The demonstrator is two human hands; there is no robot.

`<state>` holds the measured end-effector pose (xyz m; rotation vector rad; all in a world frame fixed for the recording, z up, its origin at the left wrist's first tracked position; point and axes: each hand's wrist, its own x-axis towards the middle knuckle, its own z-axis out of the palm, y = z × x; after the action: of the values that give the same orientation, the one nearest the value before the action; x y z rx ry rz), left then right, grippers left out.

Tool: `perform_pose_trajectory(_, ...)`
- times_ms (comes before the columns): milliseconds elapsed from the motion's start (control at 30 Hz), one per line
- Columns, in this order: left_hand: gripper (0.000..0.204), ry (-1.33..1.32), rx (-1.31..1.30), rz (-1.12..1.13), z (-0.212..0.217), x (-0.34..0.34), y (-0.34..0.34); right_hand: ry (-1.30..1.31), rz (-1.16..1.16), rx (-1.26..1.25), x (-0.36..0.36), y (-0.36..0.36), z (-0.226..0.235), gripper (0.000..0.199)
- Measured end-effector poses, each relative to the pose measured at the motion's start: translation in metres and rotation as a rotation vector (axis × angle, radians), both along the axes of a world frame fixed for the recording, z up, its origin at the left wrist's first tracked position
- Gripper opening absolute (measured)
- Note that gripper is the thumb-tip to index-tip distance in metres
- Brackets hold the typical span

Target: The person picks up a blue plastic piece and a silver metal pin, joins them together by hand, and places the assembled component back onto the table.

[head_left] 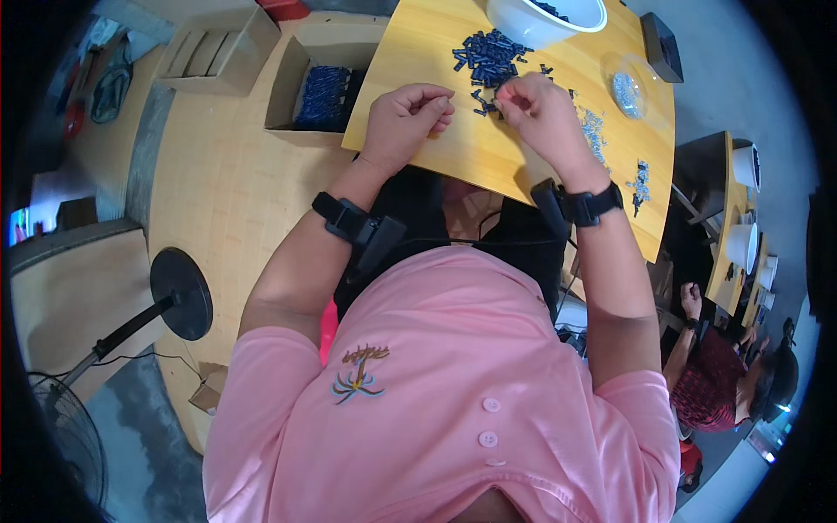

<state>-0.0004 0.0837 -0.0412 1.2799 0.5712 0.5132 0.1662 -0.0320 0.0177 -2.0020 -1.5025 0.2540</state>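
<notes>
My left hand [408, 124] hovers over the near left edge of the wooden table, thumb and fingertips pressed together. Whatever is in that pinch, if anything, is too small to name. At the near side of a heap of small dark blue-black plastic parts [490, 57], my right hand [542, 115] has its fingers curled in and closed. Its fingertips hide what they hold, if anything. A few loose dark parts [481, 103] lie between the two hands. Right of my right hand are scattered small clear or silvery pieces [593, 131].
A white bowl [532, 31] with dark parts stands beyond the heap. Toward the right are a clear dish [629, 94], a black tray [663, 47] and a small cluster of pieces [641, 183]. Left of the table sits a cardboard box [283, 105]. A co-worker [715, 379] is at far right.
</notes>
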Motion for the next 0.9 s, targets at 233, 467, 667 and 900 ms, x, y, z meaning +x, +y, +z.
perform_pose_trajectory(233,0.019,-0.087,-0.109,0.071,-0.002,-0.001,0.005,-0.202,0.100,0.057,0.007,0.057,-0.009,0.009)
perform_pose_trajectory(467,0.020,-0.085,-0.123,0.055,-0.003,-0.001,0.006,-0.391,0.154,-0.016,0.007,0.073,-0.012,0.011)
perform_pose_trajectory(667,0.020,-0.082,-0.112,0.062,-0.001,-0.001,0.006,-0.405,0.219,-0.017,0.010,0.078,-0.023,0.012)
perform_pose_trajectory(900,0.020,-0.064,-0.095,0.068,-0.003,0.000,0.005,-0.432,0.186,-0.059,0.000,0.076,-0.020,0.005)
